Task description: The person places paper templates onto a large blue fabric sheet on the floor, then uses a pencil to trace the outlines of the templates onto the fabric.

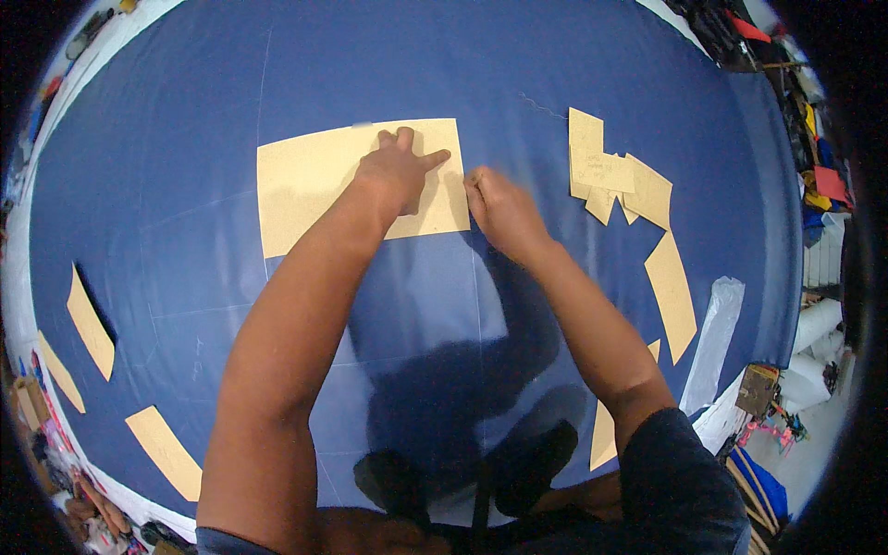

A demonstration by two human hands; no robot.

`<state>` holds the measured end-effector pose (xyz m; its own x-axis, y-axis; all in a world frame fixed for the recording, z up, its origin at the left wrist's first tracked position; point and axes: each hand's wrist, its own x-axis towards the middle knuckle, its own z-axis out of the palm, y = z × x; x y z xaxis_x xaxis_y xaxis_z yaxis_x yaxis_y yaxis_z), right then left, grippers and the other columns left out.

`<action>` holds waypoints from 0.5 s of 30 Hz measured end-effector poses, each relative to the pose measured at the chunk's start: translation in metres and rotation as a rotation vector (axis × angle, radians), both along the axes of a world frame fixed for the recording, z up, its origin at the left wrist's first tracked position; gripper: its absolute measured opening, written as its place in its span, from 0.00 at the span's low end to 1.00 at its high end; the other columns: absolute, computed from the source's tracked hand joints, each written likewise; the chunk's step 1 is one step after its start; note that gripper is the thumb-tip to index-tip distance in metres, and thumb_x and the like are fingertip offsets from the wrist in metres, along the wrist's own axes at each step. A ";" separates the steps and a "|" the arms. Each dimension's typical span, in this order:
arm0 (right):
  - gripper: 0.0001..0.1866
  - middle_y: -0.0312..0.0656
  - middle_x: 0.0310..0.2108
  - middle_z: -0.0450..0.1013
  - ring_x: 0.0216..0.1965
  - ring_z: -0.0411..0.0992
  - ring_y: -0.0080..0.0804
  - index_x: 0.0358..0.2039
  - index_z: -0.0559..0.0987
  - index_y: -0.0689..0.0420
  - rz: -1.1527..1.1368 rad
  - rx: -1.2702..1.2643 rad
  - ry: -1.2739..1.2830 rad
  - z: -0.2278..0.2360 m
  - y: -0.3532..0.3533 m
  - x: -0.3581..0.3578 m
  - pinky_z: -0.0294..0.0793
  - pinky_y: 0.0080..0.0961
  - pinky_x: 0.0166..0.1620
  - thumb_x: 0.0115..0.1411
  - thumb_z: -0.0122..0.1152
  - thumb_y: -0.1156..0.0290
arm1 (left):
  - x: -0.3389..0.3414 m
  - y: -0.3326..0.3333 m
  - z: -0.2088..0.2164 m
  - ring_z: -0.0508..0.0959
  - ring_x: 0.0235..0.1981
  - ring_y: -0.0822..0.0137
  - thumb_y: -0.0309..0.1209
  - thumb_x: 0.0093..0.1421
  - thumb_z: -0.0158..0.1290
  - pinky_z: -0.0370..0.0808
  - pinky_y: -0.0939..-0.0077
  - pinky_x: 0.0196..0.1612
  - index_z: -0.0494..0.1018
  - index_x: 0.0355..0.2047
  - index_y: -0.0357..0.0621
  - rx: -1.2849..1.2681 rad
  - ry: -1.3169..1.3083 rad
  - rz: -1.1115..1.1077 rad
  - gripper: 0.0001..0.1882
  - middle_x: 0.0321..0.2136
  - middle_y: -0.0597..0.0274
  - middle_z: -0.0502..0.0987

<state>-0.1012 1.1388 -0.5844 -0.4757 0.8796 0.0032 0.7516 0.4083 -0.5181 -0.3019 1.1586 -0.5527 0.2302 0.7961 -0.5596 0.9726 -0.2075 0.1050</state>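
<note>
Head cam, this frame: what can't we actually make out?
- Right hand: fingertips blurred at the tan paper template's right edge; whether it holds a marking tool cannot be told.
- Template under the left hand: covered by palm.
- Writing on the stacked tan pieces: too small.
- Clutter at the rim: fisheye-bent, cut off.

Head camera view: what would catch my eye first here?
A wide dark blue cloth fills the view. At its middle the left hand presses flat on a large tan paper pattern piece, while the right hand works at that piece's right edge. A cluster of smaller tan pieces lies to the right.
</note>
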 end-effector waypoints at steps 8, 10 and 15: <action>0.12 0.54 0.40 0.77 0.42 0.76 0.59 0.42 0.73 0.57 0.029 0.001 0.043 0.008 0.002 0.003 0.75 0.53 0.43 0.72 0.48 0.62 | 0.005 0.000 0.002 0.51 0.74 0.43 0.43 0.57 0.62 0.70 0.48 0.66 0.54 0.72 0.82 -0.027 0.011 0.090 0.45 0.72 0.54 0.49; 0.12 0.54 0.40 0.77 0.42 0.77 0.58 0.43 0.74 0.57 0.056 -0.053 -0.031 0.011 -0.010 0.012 0.75 0.52 0.43 0.72 0.48 0.62 | 0.010 -0.004 0.004 0.50 0.73 0.41 0.55 0.57 0.60 0.68 0.43 0.66 0.54 0.72 0.81 -0.011 -0.009 0.102 0.44 0.73 0.52 0.48; 0.11 0.53 0.39 0.78 0.41 0.77 0.57 0.43 0.75 0.56 0.051 -0.141 -0.006 0.017 -0.029 0.023 0.75 0.52 0.43 0.70 0.51 0.63 | 0.018 -0.013 0.002 0.49 0.73 0.34 0.70 0.52 0.59 0.66 0.36 0.65 0.52 0.73 0.77 0.055 0.035 0.098 0.51 0.73 0.44 0.46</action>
